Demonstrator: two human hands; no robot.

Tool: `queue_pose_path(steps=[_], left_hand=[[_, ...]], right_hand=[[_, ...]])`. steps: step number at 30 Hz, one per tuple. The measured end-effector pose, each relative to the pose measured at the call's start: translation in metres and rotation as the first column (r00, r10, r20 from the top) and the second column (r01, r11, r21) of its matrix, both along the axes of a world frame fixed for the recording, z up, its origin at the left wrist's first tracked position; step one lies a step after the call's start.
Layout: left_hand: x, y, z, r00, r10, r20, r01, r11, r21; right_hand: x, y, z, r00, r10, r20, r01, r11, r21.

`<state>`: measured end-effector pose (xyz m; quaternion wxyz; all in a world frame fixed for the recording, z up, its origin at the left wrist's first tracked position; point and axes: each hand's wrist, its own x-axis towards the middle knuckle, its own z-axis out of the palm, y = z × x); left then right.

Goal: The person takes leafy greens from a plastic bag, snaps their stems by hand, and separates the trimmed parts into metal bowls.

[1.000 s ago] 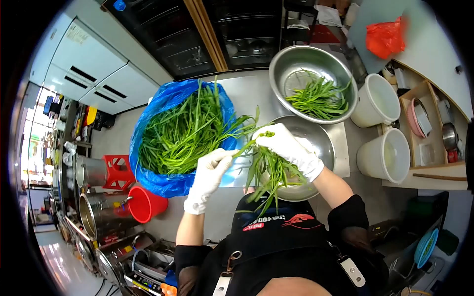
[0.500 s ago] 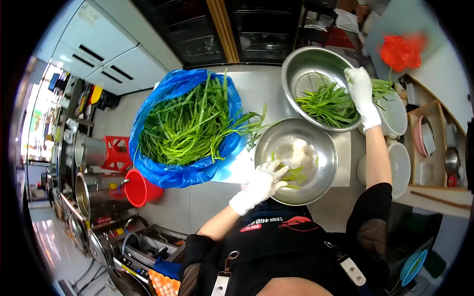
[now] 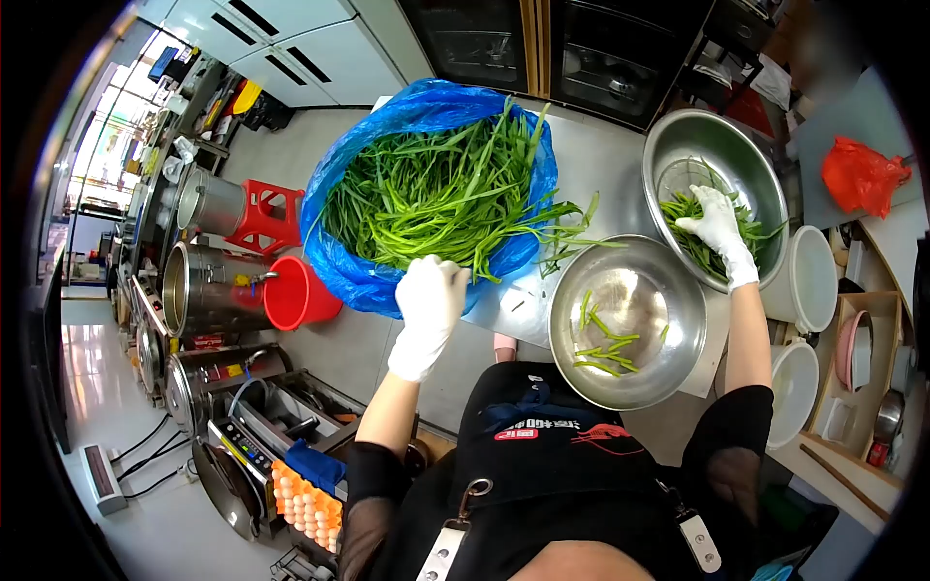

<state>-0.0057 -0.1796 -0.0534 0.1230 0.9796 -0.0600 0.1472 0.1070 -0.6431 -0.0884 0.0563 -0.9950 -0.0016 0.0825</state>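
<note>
My left hand (image 3: 427, 315), in a white glove, has its fingers curled at the lower edge of a heap of long green leafy stems (image 3: 426, 198). The heap fills an open blue plastic bag (image 3: 334, 266). Whatever those fingers grip is hard to make out. My right hand (image 3: 715, 232), also gloved, lies with spread fingers on the greens (image 3: 686, 208) inside the upper right steel bowl (image 3: 668, 150). Nearer my apron, a second steel bowl (image 3: 668, 358) holds several short green stem pieces (image 3: 608, 353).
Two white buckets (image 3: 812, 281) (image 3: 792, 392) stand right of the bowls. A red bucket (image 3: 298, 293) and red stool (image 3: 266, 218) are at the left, beside steel pots (image 3: 208, 290). An egg tray (image 3: 308, 508) sits lower left. A red bag (image 3: 862, 176) is upper right.
My right hand has let go of the greens it carried over and rests in the upper bowl. My left hand has moved from the lower bowl to the blue bag. The view has shifted.
</note>
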Motion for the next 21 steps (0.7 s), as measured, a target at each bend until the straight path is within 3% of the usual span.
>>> queue_pose_path(steps=[4,8,11,13,16,21], left_hand=[[0.011,-0.01,-0.031,0.964,0.012,-0.265,0.023,0.992,0.127],[0.015,-0.009,-0.032,0.913,-0.003,-0.409,-0.125,0.951,-0.284],[0.022,-0.001,-0.032,0.851,-0.018,-0.525,-0.303,0.799,-0.519],[0.025,0.004,-0.033,0.844,-0.093,-0.528,-0.35,0.65,-0.674],[0.024,0.008,-0.014,0.843,-0.159,-0.515,-0.381,0.501,-0.777],[0.012,0.019,0.009,0.898,-0.183,-0.4,-0.291,0.436,-0.852]], right_hand=[[-0.016,0.031,0.026,0.944,0.124,0.306,-0.196,0.956,0.216],[-0.045,0.081,0.046,0.912,0.121,0.393,-0.284,0.876,0.389],[-0.064,0.123,0.045,0.9,0.126,0.418,-0.344,0.795,0.5],[-0.07,0.147,0.034,0.904,0.132,0.406,-0.364,0.737,0.57],[-0.072,0.182,0.01,0.884,0.136,0.448,-0.4,0.717,0.571],[-0.073,0.221,0.014,0.818,0.028,0.575,-0.429,0.696,0.576]])
